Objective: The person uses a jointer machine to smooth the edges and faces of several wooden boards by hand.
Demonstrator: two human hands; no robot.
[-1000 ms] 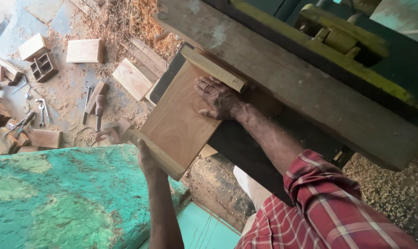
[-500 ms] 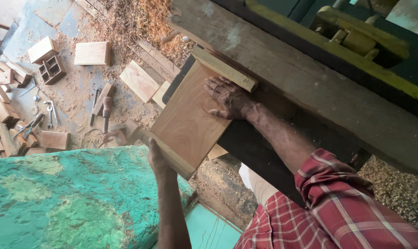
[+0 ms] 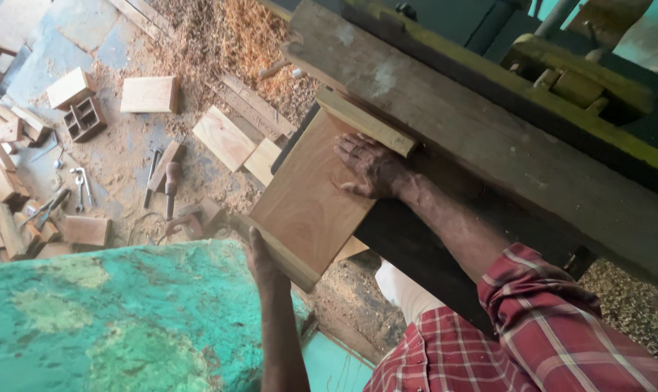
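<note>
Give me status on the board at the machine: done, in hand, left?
Done: other cut wooden pieces and shavings lie on the floor. In hand: the wooden board lies flat on the dark machine table, right hand pressing its top, left hand at its near edge. Left: whether this board has been cut yet doesn't show.

Two hands are in view: the right hand [image 3: 369,168] lies flat on one wooden panel [image 3: 307,199], and the left hand [image 3: 262,255] grips that panel's near edge. One heavy timber beam [image 3: 488,145] runs across the right side. On the far-left floor lie three loose flat boards [image 3: 149,94] [image 3: 223,136] [image 3: 262,161], one small gridded wooden box [image 3: 83,118], one plain wooden block [image 3: 69,87], one pair of metal wrenches [image 3: 82,187] and one wooden-handled tool [image 3: 171,181]. One green-painted surface [image 3: 111,319] fills the near left. The scraps at the far-left edge are too jumbled to count.
</note>
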